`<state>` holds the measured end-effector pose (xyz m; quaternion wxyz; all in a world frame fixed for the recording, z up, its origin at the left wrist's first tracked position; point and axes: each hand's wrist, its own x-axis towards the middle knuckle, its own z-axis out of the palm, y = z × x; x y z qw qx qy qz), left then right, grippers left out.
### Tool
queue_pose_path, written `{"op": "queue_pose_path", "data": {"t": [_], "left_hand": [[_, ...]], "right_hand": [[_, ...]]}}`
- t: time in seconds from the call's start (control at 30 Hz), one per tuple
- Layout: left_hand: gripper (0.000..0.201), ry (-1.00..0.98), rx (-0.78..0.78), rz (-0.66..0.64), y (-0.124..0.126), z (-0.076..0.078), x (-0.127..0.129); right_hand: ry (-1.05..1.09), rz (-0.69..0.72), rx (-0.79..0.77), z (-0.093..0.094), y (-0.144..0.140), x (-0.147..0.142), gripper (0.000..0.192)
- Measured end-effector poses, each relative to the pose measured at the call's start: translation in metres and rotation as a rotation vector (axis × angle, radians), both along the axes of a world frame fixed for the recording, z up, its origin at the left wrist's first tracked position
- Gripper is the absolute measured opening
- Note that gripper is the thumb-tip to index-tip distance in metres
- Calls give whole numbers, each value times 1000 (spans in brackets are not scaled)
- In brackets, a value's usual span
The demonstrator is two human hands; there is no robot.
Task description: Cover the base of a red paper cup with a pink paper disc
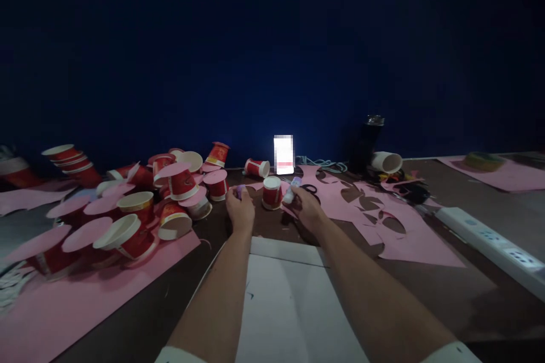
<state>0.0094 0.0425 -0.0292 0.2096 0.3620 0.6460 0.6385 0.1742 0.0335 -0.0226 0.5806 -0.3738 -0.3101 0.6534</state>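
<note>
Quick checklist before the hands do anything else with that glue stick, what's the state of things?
1. Glue stick held in right hand: ok, grip looks closed around it.
2. Purple cap in left hand: ok, apart from the stick.
3. Red cup between the hands standing on the table: ok.
4. Scissors beside the right hand: ok, lying on the pink paper.
5. Glue showing at the stick's tip: cannot tell, too dark.

Blurred out: phone screen [283, 154] beyond the right hand [307, 209]. Half hidden in its fingers, glue stick [292, 189]; scissors [310, 191] behind. Purple cap [240, 191] mostly covered by left hand [239, 210].
</note>
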Motion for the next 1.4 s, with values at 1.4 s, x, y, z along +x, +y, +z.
{"op": "queue_pose_path", "data": {"t": [1.4], "left_hand": [[32, 348, 43, -752, -20, -7, 18]], "right_hand": [[-279, -234, 161, -6, 1, 6, 38]]}}
